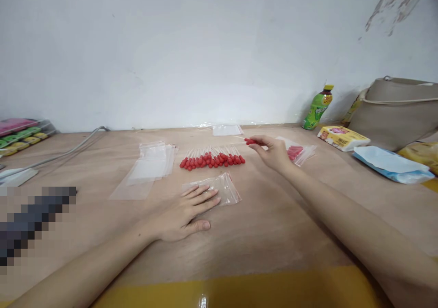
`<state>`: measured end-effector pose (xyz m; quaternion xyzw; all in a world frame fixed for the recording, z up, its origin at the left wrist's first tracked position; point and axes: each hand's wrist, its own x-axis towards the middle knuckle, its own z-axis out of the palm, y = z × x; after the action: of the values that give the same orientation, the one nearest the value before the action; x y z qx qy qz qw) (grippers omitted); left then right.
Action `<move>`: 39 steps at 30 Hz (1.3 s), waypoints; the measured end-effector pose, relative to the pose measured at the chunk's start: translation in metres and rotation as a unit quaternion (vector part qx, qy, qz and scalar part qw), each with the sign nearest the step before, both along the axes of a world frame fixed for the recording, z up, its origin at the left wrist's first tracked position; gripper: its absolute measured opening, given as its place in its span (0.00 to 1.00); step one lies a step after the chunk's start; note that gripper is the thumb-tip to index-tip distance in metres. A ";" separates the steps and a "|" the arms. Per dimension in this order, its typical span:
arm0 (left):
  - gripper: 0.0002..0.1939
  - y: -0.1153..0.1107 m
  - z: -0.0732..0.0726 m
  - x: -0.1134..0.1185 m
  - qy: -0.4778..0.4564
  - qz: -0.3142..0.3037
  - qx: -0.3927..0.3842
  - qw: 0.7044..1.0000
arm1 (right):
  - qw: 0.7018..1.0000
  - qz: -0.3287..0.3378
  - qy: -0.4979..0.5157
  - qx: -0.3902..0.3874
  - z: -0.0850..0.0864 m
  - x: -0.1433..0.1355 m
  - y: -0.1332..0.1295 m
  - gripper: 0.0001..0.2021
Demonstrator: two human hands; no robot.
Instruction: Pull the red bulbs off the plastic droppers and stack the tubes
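Note:
My left hand (186, 212) lies flat with fingers spread, its fingertips on a clear zip bag (227, 190). Pinched in my right hand (270, 152) are thin pale sticks with red tips (249, 141), held above the table and pointing left. A row of similar red-tipped sticks (212, 160) lies between the hands, beyond the clear bag, tips toward me. Just behind my right hand is a zip bag with red pieces (294, 153) in it. Left of the row, several flat clear bags (147, 164) overlap.
White sheets (227, 130) lie near the wall. At right stand a green bottle (318, 108), a yellow tissue pack (343, 138), a blue-white packet (392, 164) and a grey bag (400, 114). A cable (73, 150) and a tray of colored items (22, 134) are at left.

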<state>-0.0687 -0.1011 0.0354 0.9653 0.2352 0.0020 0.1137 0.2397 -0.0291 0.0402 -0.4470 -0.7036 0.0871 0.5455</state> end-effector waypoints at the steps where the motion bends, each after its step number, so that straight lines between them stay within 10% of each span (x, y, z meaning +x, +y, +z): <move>1: 0.30 0.000 0.000 0.000 0.000 -0.004 0.001 1.000 | 0.997 -0.008 -0.064 0.029 -0.003 -0.006 0.004 0.09; 10: 0.28 0.001 -0.001 0.000 0.000 -0.006 0.004 1.000 | 0.945 0.033 -0.317 0.067 -0.028 -0.025 0.024 0.14; 19: 0.26 0.001 -0.001 0.000 -0.043 -0.005 -0.018 0.999 | 0.981 0.045 -0.189 0.014 -0.020 -0.031 -0.031 0.12; 25: 0.27 0.000 0.001 0.001 -0.032 -0.004 -0.017 0.999 | 0.946 0.223 -0.233 -0.019 -0.023 -0.045 -0.085 0.15; 33: 0.27 0.000 0.006 -0.002 -0.045 0.013 -0.049 0.998 | 0.931 0.217 -0.292 -0.017 -0.030 -0.034 -0.079 0.08; 39: 0.15 0.006 -0.009 -0.001 -0.229 0.184 -0.072 0.953 | 0.933 0.221 -0.285 -0.021 -0.022 -0.033 -0.076 0.07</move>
<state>-0.0695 -0.0947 0.0266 0.8682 0.3757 0.2273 0.2310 0.2068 -0.1050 0.0186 -0.2979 -0.9083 0.0892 0.2796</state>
